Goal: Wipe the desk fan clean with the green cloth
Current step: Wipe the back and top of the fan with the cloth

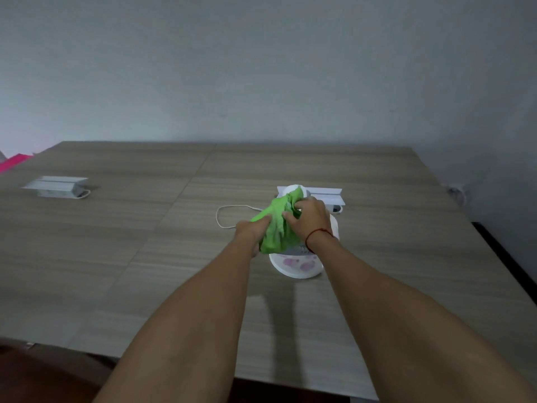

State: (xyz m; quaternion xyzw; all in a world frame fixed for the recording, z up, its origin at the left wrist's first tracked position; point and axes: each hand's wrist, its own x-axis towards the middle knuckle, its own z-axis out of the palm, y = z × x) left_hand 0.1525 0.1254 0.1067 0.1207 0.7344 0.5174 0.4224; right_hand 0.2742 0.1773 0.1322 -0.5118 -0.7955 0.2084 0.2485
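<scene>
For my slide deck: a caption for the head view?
Both hands, left and right, press a green cloth over a white fan.

A plain grey wall [261, 68] fills the upper half, dimly and evenly lit. Below it spreads a wood-grain tabletop [116, 257] with seams running across it, a white cable box [58, 186] toward nine o'clock and another [325, 194] near centre. Dark floor [43, 379] shows at seven o'clock, something pink [13, 162] at the left edge.
</scene>
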